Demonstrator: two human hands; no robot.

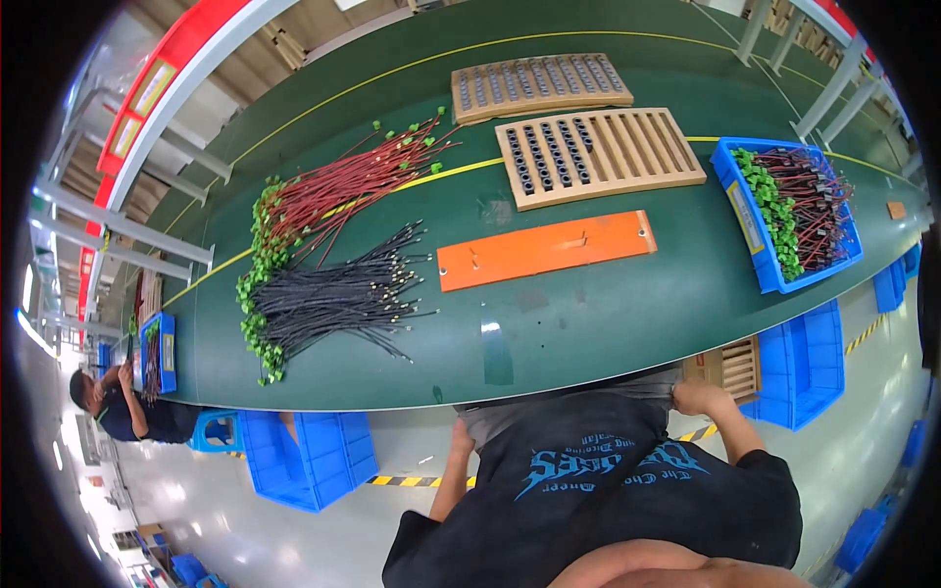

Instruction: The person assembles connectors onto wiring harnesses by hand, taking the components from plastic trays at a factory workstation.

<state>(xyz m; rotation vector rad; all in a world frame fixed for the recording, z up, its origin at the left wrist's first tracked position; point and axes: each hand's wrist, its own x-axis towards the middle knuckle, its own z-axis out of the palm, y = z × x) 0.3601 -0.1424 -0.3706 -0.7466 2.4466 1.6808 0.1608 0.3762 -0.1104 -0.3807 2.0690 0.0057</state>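
Observation:
My left hand [461, 437] hangs beside the grey shorts [642, 383] below the green table's front edge, its fingers mostly hidden. At the other hip, my right hand [694, 396] rests against the shorts, fingers out of sight. On the table, an orange board [544, 250] with upright pins lies in front of me. To its left are a spread of black wires [333, 294] and, behind them, red wires [343, 186]; green connectors show at their left ends. Behind the board stands a wooden rack [642, 147], its left slots filled with small dark round parts.
A second wooden rack [539, 83] holds silvery parts farther back. At the right, a blue bin [769, 279] contains more wires with green connectors. Empty blue crates [314, 461] stand below the table's front edge. A person [127, 407] sits at the far left.

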